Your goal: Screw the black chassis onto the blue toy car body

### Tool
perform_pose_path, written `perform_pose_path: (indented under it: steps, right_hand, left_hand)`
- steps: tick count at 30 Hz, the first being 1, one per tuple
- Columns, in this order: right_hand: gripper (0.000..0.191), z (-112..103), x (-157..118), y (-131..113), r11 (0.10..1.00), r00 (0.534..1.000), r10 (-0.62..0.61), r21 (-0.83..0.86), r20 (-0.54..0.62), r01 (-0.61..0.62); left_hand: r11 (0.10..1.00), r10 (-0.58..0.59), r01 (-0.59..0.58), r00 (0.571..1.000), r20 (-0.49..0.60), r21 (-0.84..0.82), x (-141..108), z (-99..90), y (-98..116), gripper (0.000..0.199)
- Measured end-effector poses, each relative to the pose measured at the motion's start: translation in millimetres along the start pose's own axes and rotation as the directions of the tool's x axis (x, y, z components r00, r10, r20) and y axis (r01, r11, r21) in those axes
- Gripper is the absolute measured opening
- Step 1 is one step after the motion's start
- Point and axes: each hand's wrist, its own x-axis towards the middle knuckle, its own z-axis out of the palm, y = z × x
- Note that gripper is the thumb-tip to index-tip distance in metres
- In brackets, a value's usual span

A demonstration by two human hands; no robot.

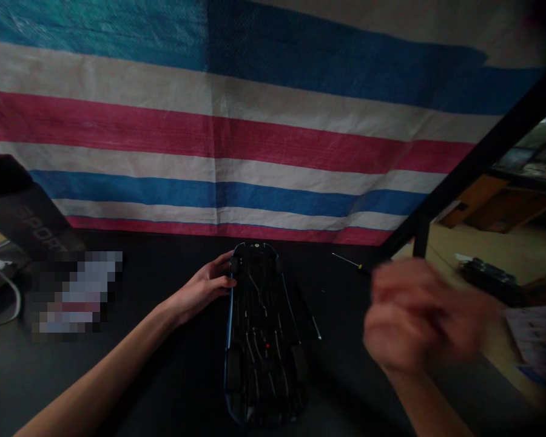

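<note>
A toy car (260, 315) lies upside down on the black table, its dark underside and wheels facing up and a blue body edge showing. My left hand (213, 280) grips its far left side, thumb against the edge and the other fingers partly hidden behind it. To the right, my right hand (418, 318) is raised over the table, apart from the car and smeared by motion. Its fingers look curled closed; whatever they may hold cannot be made out. A thin screwdriver (346, 260) with a yellow collar lies near that hand. Another metal-tipped shaft (316, 325) lies right beside the car.
A striped plastic sheet (273, 133) hangs behind the black table (173, 376). At left stand a dark box (31, 212) with lettering, a pixelated item (84, 291) and a white cable (16, 303). A black frame bar (441, 188) slants at right; cluttered floor shows beyond.
</note>
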Motion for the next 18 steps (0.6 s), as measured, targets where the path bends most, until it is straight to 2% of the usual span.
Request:
perform_pose_path:
  steps: [1,3,4,6,8,10,13,18]
  right_hand:
    - [0.025,3,9,5,0.999,1.000,-0.024,0.037,0.003,0.024]
    - [0.023,9,25,18,0.980,0.985,-0.142,0.153,0.100,0.125]
    - [0.022,13,31,25,0.959,0.957,-0.222,0.218,0.185,0.181]
    - [0.015,22,36,36,0.915,0.857,-0.361,0.317,0.368,0.250]
    - [0.011,29,34,44,0.905,0.773,-0.404,0.340,0.488,0.258]
    - [0.010,35,30,48,0.908,0.726,-0.402,0.342,0.558,0.240]
    - [0.012,38,29,51,0.916,0.702,-0.384,0.341,0.600,0.210]
    - [0.013,41,33,53,0.919,0.699,-0.380,0.337,0.606,0.207]
  left_hand:
    - [1.000,-0.007,0.007,1.000,-0.004,0.005,0,-0.3,0,0.080]
    - [1.000,-0.020,0.020,1.000,-0.006,0.009,0,-2.4,-1,0.080]
    - [1.000,-0.025,0.025,1.000,-0.002,0.010,0,-4.0,-2,0.080]
    - [1.000,-0.024,0.023,0.999,0.023,0.011,1,-7.3,-5,0.078]
    - [1.000,-0.007,0.007,0.998,0.062,0.008,2,-9.1,-6,0.077]
    - [1.000,0.019,-0.019,0.995,0.102,-0.003,1,-9.0,-7,0.078]
    - [1.000,0.028,-0.026,0.991,0.130,-0.010,0,-6.7,-5,0.079]
    - [1.000,-0.008,0.007,0.994,0.105,0.009,-1,-3.0,0,0.082]
